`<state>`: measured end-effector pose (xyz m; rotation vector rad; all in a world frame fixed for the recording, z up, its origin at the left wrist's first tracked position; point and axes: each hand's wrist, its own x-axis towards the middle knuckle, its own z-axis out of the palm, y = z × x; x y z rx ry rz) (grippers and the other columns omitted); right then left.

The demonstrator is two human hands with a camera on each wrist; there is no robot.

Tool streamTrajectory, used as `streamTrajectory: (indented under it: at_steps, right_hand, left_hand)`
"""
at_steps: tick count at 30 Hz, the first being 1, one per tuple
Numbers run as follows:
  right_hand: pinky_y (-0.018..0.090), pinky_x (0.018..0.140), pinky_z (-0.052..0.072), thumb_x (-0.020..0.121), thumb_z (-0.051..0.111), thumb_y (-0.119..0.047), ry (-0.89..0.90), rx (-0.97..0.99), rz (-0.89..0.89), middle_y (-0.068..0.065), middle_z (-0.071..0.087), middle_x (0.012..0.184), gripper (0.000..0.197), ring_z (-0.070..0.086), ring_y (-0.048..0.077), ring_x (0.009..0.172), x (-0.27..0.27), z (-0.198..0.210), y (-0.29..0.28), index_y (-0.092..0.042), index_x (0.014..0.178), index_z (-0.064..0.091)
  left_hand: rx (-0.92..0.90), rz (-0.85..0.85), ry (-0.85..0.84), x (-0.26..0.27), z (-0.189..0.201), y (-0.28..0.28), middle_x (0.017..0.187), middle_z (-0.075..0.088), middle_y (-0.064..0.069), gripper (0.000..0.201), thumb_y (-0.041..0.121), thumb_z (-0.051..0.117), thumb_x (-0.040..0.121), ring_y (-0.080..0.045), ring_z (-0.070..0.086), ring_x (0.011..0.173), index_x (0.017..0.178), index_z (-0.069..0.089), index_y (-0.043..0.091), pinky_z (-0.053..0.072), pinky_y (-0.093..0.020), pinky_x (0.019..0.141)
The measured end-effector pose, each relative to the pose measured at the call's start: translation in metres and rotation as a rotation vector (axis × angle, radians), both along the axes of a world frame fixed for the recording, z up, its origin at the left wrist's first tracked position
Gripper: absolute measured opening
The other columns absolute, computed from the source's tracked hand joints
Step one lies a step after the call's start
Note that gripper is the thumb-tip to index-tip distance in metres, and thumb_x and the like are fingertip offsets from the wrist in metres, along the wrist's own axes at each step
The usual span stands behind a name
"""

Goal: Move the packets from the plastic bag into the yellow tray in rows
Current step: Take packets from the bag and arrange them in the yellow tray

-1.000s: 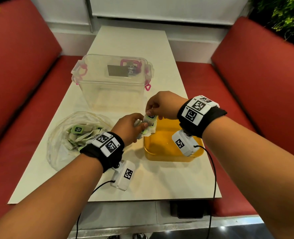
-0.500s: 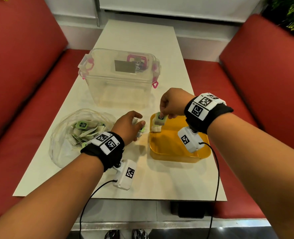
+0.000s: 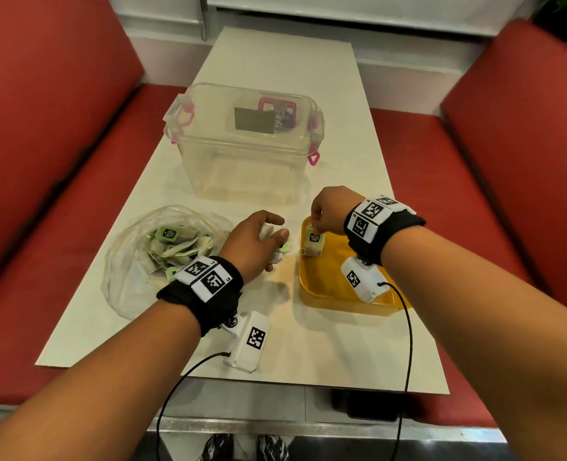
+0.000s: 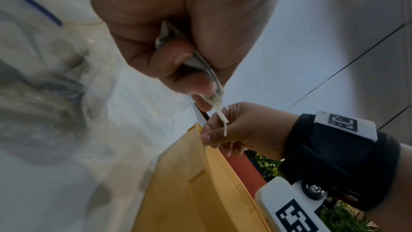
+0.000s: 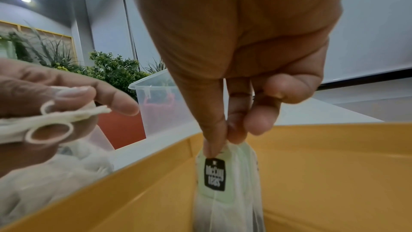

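My right hand (image 3: 322, 217) pinches a white tea packet (image 3: 314, 242) by its top, hanging upright at the far left corner of the yellow tray (image 3: 328, 291). In the right wrist view the packet (image 5: 225, 188) shows a black label, its lower end down in the tray (image 5: 323, 165). My left hand (image 3: 258, 241) hovers between bag and tray, gripping a small bunch of white packets (image 3: 277, 249); their edges stick out past the fingers (image 4: 214, 100). The clear plastic bag (image 3: 135, 261) lies at the left with several packets (image 3: 175, 244) inside.
An empty clear plastic box (image 3: 245, 141) with pink latches stands behind the bag and tray on the pale table (image 3: 325, 354). Red bench seats (image 3: 475, 161) flank the table on both sides.
My right hand took one packet away from the left hand and carried it right and down into the tray's far left corner. The left hand stayed beside the tray with its bunch.
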<state>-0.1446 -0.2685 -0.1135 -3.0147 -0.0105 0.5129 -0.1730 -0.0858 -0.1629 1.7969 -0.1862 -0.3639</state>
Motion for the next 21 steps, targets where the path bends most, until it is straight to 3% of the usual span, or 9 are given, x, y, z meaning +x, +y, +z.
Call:
streamTrajectory:
  at_steps: [3,7,11,14,17,21]
  right_hand:
    - [0.028,0.065,0.046,0.081,0.072,-0.021,-0.013,0.001,-0.018,0.006,0.071,0.091,0.008,0.064,0.022,0.079,0.001,-0.001,0.0,-0.014,0.08,0.069]
    - [0.029,0.071,0.051,0.085,0.07,-0.022,-0.047,0.057,-0.046,0.007,0.07,0.094,0.015,0.063,0.021,0.074,-0.003,0.009,-0.001,-0.009,0.092,0.07]
    - [0.022,0.057,0.048,0.088,0.065,-0.035,-0.008,0.313,-0.07,-0.001,0.072,0.08,0.021,0.067,0.009,0.059,-0.014,0.018,0.003,-0.014,0.086,0.067]
    - [0.021,0.058,0.053,0.086,0.067,-0.042,0.115,0.464,-0.076,-0.005,0.071,0.07,0.027,0.067,0.007,0.06,-0.023,0.021,0.011,-0.016,0.091,0.066]
    - [0.026,0.068,0.056,0.083,0.073,-0.031,0.13,0.549,-0.097,0.006,0.073,0.081,0.028,0.071,0.018,0.073,-0.029,0.02,0.013,-0.013,0.102,0.064]
    - [0.019,0.057,0.053,0.084,0.071,-0.018,0.097,0.65,-0.15,0.008,0.072,0.082,0.02,0.07,0.015,0.067,-0.036,0.021,0.008,-0.009,0.102,0.064]
  left_hand:
    - [-0.008,-0.007,0.01,0.0,-0.001,0.0,0.102,0.058,-0.01,0.017,0.023,0.06,0.094,-0.012,0.054,0.055,0.111,0.057,0.021,0.049,-0.028,0.052]
    - [-0.006,-0.011,0.002,-0.001,0.0,-0.002,0.093,0.059,-0.007,0.018,0.024,0.059,0.094,-0.015,0.055,0.058,0.111,0.056,0.02,0.049,-0.029,0.054]
    - [0.016,0.0,0.001,-0.003,0.005,-0.008,0.09,0.061,-0.004,0.018,0.027,0.052,0.099,-0.014,0.059,0.057,0.115,0.053,0.019,0.051,-0.026,0.05]
    - [0.029,0.019,0.001,-0.003,0.007,-0.014,0.098,0.064,-0.005,0.018,0.029,0.044,0.101,-0.017,0.058,0.053,0.117,0.049,0.022,0.043,-0.02,0.044]
    - [0.005,0.033,0.003,-0.005,0.011,-0.019,0.1,0.062,-0.008,0.021,0.025,0.042,0.102,-0.016,0.055,0.05,0.121,0.049,0.018,0.037,-0.015,0.037]
    - [-0.051,0.007,0.005,-0.011,0.017,-0.023,0.102,0.065,-0.008,0.025,0.028,0.051,0.099,-0.014,0.056,0.053,0.121,0.048,0.017,0.037,-0.013,0.039]
